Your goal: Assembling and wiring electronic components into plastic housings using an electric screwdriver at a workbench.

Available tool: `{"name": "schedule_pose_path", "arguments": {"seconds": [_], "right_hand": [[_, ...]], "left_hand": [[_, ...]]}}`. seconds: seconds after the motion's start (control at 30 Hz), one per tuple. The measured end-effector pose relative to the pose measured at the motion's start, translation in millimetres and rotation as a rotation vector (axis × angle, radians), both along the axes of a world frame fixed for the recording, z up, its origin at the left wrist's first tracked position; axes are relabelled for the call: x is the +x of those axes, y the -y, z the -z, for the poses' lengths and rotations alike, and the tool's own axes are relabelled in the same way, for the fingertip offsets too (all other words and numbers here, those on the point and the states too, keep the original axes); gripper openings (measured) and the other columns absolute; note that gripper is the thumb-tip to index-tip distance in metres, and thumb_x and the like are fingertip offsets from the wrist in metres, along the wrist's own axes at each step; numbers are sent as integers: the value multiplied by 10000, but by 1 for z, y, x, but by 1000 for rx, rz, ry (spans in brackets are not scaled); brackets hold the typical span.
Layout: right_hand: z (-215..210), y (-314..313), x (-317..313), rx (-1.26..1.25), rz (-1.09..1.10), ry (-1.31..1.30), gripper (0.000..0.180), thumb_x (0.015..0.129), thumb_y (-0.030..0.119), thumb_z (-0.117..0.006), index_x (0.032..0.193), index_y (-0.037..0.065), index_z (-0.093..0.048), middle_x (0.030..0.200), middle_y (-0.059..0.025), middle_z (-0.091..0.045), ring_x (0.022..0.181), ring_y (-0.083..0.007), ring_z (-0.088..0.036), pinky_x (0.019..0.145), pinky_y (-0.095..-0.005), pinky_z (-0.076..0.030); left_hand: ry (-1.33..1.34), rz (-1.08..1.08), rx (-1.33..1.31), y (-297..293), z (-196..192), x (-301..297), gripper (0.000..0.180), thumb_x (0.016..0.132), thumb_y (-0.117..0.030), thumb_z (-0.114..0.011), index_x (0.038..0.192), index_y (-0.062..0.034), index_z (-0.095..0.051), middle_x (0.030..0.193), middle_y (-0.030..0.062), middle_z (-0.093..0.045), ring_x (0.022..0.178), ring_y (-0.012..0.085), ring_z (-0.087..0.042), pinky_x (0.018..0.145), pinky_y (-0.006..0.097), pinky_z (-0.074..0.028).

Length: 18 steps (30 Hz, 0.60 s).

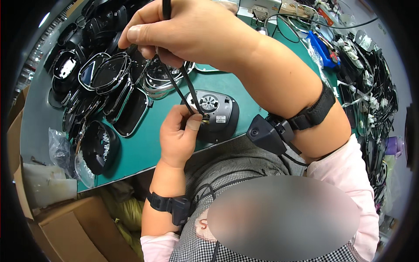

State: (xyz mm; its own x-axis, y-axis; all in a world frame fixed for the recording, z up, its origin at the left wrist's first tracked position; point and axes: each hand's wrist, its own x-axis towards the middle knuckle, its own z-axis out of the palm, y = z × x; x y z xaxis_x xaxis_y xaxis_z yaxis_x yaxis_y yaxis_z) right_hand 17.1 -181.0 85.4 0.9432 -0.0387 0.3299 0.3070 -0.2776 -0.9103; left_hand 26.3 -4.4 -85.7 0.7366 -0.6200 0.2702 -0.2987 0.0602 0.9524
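Note:
On the green table, close to my body, lies a rounded black housing (pixel 233 120) with a grey back plate (pixel 222 104) that has a round slotted hub. A black cable (pixel 191 89) runs in two strands from the plate's lower left part up to my right hand. My left hand (pixel 178 137) is closed at the plate's left edge, with thumb and finger pinching the cable's lower end by a small yellowish part. Raised above the table, my right hand (pixel 170 35) is closed around the cable's upper part. The exact grip of its fingers is partly hidden.
Black oval frames (pixel 131 111) and housings crowd the table's left side. A deep black shell (pixel 99 147) sits near the front left edge beside clear plastic bags (pixel 62 148). Bundled black cables (pixel 369 113) and a blue tray (pixel 322 50) lie on the right. Cardboard boxes (pixel 83 231) stand below left.

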Motion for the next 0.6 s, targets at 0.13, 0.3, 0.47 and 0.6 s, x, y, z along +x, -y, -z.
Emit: {"name": "schedule_pose_path", "arguments": {"seconds": [0.13, 0.3, 0.47, 0.6], "right_hand": [[2, 0, 1, -139, 85, 25, 236, 907, 299, -638, 987, 130, -782, 735, 5, -694, 707, -108, -658, 691, -259, -529], [0, 0, -9, -44, 94, 6, 358, 948, 429, -604, 953, 120, -785, 705, 7, -663, 659, -113, -617, 650, -269, -507], [-4, -3, -18, 62, 78, -103, 579, 986, 594, -463, 914, 116, -782, 667, 4, -602, 625, -104, -570, 615, -264, -483], [8, -1, -17, 29, 123, 38, 598, 983, 595, -473, 883, 85, -770, 676, -5, -603, 595, -98, -574, 586, -271, -482]], "left_hand": [[-139, 76, 17, 0, -12, 2, 144, 944, -126, -670, 1011, -13, -612, 826, 30, -630, 761, 107, -564, 723, 243, -471], [-377, 165, -199, 15, -27, 30, 315, 1020, -262, -560, 1209, -13, -606, 1027, 65, -618, 879, 150, -591, 807, 281, -459], [-276, 403, -29, 16, -53, 26, 441, 992, -282, -626, 1326, 3, -583, 990, 26, -627, 956, 135, -576, 903, 285, -434], [-153, 346, -125, 36, -53, 18, 327, 1046, -311, -540, 1093, 5, -610, 885, 34, -586, 821, 133, -550, 799, 284, -451]]}}
